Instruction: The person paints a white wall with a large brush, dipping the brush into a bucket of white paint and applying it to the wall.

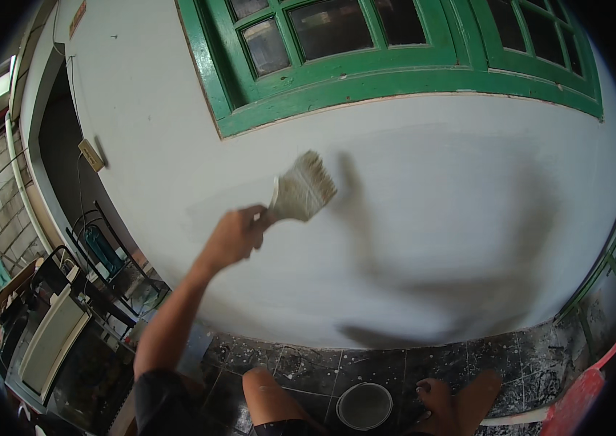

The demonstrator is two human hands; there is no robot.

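My left hand (234, 236) is raised in front of a white wall (279, 283), closed around the handle of a wide paintbrush (303, 187). The brush tilts up to the right, its pale, paint-coated bristles close to the wall. Whether the tips touch the surface, I cannot tell. My right hand is out of view. On the dark floor between my bent legs stands a round bucket (364, 406) with greyish contents. Soft shadows lie across the wall right of the brush.
Above the wall section is a green window frame (351, 93) with glass panes. A beige socket box (91, 155) hangs at the left. Chairs (108, 254) and a cabinet-like object (53, 341) crowd the lower left. A red object (577, 400) lies at right on the paint-spotted tiled floor (308, 363).
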